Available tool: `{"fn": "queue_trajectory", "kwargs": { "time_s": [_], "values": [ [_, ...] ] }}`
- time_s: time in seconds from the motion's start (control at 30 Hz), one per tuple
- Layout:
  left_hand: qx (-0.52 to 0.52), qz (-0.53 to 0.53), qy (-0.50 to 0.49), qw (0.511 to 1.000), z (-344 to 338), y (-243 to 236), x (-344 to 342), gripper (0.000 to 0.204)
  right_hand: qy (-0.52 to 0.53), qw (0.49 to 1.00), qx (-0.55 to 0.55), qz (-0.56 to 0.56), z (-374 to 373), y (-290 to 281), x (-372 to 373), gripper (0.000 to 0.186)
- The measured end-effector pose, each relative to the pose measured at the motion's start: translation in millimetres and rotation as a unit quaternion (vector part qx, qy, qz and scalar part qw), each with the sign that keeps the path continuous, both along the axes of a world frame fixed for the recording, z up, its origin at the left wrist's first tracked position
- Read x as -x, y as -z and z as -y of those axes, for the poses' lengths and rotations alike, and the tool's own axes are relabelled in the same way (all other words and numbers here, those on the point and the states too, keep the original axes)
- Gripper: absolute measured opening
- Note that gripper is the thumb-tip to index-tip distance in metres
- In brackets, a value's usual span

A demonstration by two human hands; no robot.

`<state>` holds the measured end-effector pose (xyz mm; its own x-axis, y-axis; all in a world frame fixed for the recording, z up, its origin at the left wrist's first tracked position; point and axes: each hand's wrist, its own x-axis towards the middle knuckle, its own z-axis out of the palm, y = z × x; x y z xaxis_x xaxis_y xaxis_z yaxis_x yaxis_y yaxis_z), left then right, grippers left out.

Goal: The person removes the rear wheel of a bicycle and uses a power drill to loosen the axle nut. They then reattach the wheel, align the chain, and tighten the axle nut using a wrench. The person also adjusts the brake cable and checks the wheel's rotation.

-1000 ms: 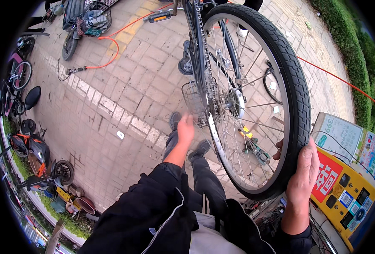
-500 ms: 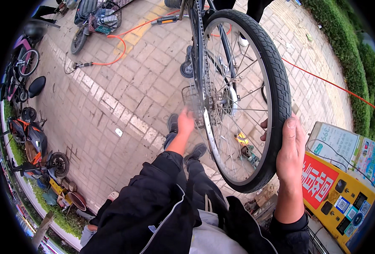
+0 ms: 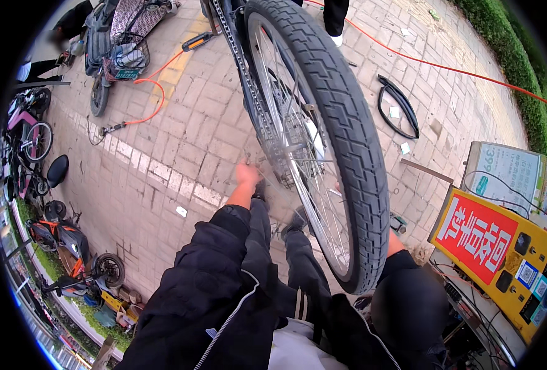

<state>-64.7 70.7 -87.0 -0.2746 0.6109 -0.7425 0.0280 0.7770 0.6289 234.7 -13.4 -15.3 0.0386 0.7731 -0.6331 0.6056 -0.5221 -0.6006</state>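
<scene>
A raised bicycle wheel (image 3: 350, 139) with a black treaded tyre stands before me, its spokes and chain (image 3: 239, 68) in sight. My left hand (image 3: 247, 174) is left of the wheel, near the rear hub; motion smears its fingers and a greyish shape beside them, so I cannot tell what it holds. My right forearm (image 3: 395, 244) reaches behind the tyre at the lower right. The tyre hides most of my right hand (image 3: 337, 185); only a small patch shows through the spokes.
A yellow box with a red panel (image 3: 480, 234) stands at the right. A black rubber loop (image 3: 382, 108) and a red hose (image 3: 434, 63) lie on the paving. Parked scooters (image 3: 70, 246) line the left. Another person's legs (image 3: 335, 15) are beyond the wheel.
The wheel appears larger and closer, shifted left in view. My right hand has gone from the tyre's outer edge to behind it. My left hand appears slightly farther left and lower.
</scene>
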Motion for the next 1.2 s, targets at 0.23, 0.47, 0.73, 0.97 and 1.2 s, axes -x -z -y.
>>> {"fn": "queue_trajectory", "kwargs": {
  "time_s": [0.23,0.47,0.73,0.97,1.2],
  "values": [
    [-0.042,0.044,0.009,0.998,-3.2,40.4,-8.2,0.021,-0.006,0.987,-0.025,-0.158,-8.8,123.1,-11.2,0.052],
    [0.033,0.093,0.003,0.995,30.7,60.3,-54.9,0.041,0.070,0.961,-0.064,-0.258,-21.5,180.9,-6.7,0.043],
    [0.038,0.105,0.020,0.994,37.5,50.7,-100.8,0.027,0.094,0.963,-0.152,-0.203,-34.7,158.2,-15.6,0.025],
    [0.022,0.078,0.016,0.997,46.1,23.1,-107.9,0.021,0.044,0.975,-0.147,-0.162,-30.6,147.6,-15.8,0.023],
    [-0.029,0.067,0.041,0.997,55.9,17.1,-113.1,0.020,0.075,0.967,-0.174,-0.170,-39.4,127.8,-27.8,0.021]
  ]
}}
